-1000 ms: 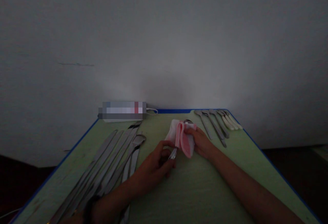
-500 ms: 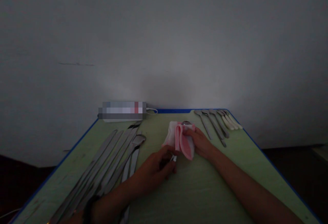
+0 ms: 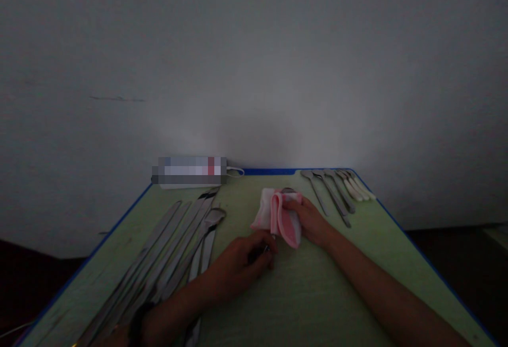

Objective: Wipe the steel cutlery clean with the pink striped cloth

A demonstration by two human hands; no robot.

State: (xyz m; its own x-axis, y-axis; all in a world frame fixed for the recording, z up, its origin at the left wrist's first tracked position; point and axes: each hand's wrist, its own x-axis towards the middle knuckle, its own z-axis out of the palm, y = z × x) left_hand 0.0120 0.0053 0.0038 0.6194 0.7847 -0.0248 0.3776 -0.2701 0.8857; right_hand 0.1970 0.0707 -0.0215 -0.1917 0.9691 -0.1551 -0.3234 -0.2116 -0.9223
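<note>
A pink and white cloth (image 3: 266,208) is folded around a metal spoon over the middle of the table. My right hand (image 3: 311,220) grips the cloth from the right, thumb on top. The rounded end of the spoon (image 3: 288,190) peeks out past the cloth's far edge; most of it is covered. Closer to me, my left hand (image 3: 248,257) is curled around the spoon's handle, of which only a small glint shows between the fingers. A dark band circles my left wrist.
Several long knives (image 3: 159,236) and a spoon (image 3: 215,217) lie in a row at left. At the far right are several metal spoons (image 3: 333,191) and white-handled cutlery (image 3: 359,191). A blurred white box (image 3: 190,184) with a cord stands by the wall, on the green blue-edged table (image 3: 309,299).
My left hand has shifted slightly, its fingers closing further over the spoon's handle, so less of the metal shows. My right hand and the cloth look nearly unchanged.
</note>
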